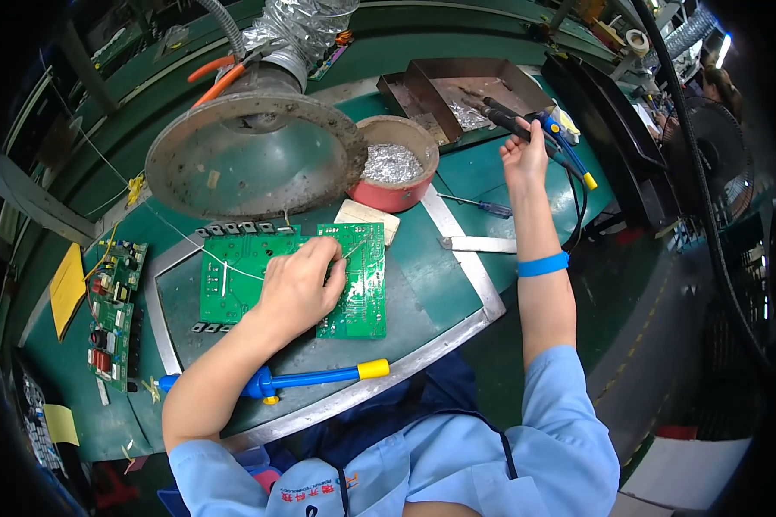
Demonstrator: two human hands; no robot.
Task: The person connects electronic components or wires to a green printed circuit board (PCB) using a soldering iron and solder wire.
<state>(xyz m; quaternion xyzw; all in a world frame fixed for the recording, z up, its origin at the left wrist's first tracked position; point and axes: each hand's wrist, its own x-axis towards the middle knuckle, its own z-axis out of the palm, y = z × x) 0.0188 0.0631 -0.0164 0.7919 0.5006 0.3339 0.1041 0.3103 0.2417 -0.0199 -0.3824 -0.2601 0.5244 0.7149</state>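
on the head view, our left hand (302, 280) rests over the green board (358, 293), fingers curled together and, as far as we can make out, pinched on a thin wire (198, 244). the wire comes in from the far left of that grip, and a short end pokes out to the right of it, over the part with shiny dots. green shows on both sides of the grip; we can't tell if it's one panel or two, since our hand hides the middle.

our right hand (526, 157) is closed round a black-handled tool (502, 118), probably a soldering iron, pointing left and away from us over the brown tray (457, 71). a blue tool with a yellow end (573, 157) sits just right of that grip, and the red pot (397, 199) is off to its left.

to do this well, we reckon: feed only a short wire end, press lightly so the board doesn't skate, and get the tip clean first. we'd bring the iron in from the right, clear of our curled fingers, and mind the black cable (585, 202) trailing below the right grip.
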